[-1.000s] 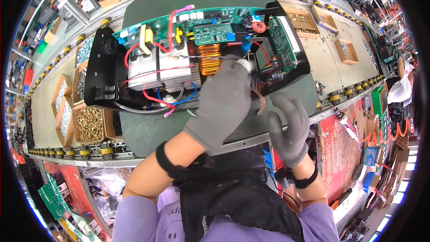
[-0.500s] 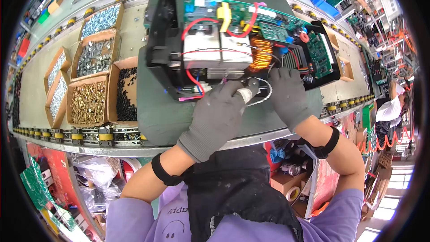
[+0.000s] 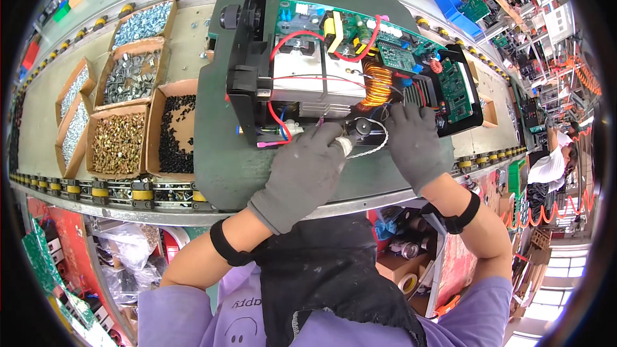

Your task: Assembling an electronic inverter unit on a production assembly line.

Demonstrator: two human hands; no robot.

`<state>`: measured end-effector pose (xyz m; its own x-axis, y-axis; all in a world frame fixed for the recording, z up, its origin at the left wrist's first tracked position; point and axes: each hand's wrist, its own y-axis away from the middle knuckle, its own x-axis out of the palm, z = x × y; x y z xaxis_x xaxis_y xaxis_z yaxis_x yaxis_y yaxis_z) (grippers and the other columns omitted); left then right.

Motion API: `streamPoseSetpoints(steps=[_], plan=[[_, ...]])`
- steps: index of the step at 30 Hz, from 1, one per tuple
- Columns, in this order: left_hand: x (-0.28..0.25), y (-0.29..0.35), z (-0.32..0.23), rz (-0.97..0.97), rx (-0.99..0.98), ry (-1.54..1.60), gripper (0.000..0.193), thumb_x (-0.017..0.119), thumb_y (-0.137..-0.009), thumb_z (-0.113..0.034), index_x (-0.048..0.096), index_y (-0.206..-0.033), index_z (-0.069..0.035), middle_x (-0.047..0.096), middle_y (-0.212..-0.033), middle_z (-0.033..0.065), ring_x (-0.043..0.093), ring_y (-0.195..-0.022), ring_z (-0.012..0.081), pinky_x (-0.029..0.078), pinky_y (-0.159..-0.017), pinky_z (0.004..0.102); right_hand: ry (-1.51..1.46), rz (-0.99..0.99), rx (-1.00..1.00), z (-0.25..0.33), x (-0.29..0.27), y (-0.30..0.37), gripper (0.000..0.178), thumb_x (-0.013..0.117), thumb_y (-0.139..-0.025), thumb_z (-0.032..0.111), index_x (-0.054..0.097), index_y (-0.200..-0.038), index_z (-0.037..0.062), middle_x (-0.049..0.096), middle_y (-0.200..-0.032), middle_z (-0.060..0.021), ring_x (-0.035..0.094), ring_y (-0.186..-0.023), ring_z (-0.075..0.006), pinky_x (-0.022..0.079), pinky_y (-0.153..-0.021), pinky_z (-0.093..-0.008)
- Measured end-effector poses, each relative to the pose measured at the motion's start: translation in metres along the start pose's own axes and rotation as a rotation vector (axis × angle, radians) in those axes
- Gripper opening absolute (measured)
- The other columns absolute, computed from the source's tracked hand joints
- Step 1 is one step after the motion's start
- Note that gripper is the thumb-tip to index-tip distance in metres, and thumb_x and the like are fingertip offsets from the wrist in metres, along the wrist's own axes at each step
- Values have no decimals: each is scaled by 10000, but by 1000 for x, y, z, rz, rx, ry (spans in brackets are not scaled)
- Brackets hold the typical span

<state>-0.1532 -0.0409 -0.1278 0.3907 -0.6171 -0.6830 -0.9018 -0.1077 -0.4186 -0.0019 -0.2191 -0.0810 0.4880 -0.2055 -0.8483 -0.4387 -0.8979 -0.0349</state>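
At the left of the frame sit boxes of screws (image 3: 119, 144). In the middle, the left hand (image 3: 302, 173) is curled around a white wire (image 3: 369, 149). The right hand (image 3: 416, 144) rests half-open on the open machine (image 3: 347, 77).

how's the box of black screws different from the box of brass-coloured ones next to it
The black-screw box is partly filled, bare cardboard showing at its right; the brass-coloured box is filled across. The black-screw box lies nearer the green pallet; the brass one farther left. Both are open cardboard boxes.
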Motion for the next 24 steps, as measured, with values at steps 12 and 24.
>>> streamPoseSetpoints(steps=[12,24], plan=[[-1,-2,-4,5,12,-37,354,678,-880,-145,695,-1229,-88,619,-1219,130,643,-1020,328,548,-846,439,-19,-91,-21,-2,10,2,145,605,-874,130,719,-955,90,623,-1069,-48,563,-1041,-224,397,-925,-416],[3,-2,-3,-22,56,-88,373,693,-846,-140,689,-1216,-89,613,-1205,110,640,-1009,306,549,-819,435,129,-79,-60,-4,-3,9,148,595,-905,160,720,-941,91,608,-1010,-49,551,-1023,-230,376,-905,-422]])
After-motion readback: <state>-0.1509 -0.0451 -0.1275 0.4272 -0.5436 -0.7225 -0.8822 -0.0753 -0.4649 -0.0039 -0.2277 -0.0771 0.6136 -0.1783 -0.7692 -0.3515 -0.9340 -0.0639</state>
